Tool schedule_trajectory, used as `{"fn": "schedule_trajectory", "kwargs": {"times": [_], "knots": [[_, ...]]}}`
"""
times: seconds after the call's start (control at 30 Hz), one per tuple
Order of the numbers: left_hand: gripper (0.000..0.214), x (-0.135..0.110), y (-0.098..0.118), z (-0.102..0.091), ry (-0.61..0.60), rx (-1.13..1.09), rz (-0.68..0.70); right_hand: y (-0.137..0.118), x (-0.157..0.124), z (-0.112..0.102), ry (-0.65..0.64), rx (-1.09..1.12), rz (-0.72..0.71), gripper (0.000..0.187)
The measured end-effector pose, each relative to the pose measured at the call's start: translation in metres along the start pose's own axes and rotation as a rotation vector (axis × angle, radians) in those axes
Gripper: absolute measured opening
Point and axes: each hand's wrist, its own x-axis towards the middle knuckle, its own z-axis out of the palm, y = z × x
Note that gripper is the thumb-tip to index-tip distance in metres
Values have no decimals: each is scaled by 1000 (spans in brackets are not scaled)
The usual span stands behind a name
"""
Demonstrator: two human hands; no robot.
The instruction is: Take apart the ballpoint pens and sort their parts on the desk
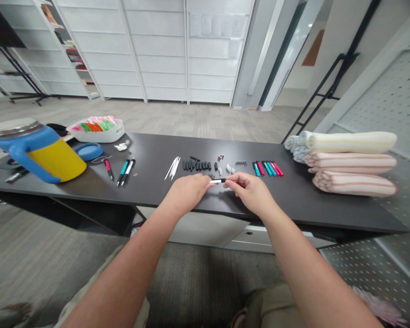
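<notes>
My left hand [187, 191] and my right hand [248, 189] meet over the front of a dark table [314, 200], both pinched on a small black-and-white pen part [217, 181] held level between them. Just behind lie white ink refills [172, 167], a row of black pen pieces [196, 165], small springs and clips [229, 168], and a row of red and teal pen barrels [268, 168]. Three assembled pens [123, 171] lie to the left.
A blue and yellow jug [43, 152] lies on its side at the table's left end, with a blue lid [88, 151] and a white tray of coloured items [97, 128] behind. Rolled towels [348, 161] are stacked at the right end.
</notes>
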Motion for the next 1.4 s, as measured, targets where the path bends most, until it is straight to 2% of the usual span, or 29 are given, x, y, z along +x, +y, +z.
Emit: {"fn": "schedule_trajectory", "kwargs": {"times": [0.27,0.87,1.4], "knots": [[45,0,0,1,8,15,3,-4,-1,-1,11,-65,-26,30],[44,-1,-1,2,35,-80,-5,0,0,-1,5,-75,-28,32],[46,-1,-1,2,42,-69,4,-2,-1,0,19,-82,-15,32]]}}
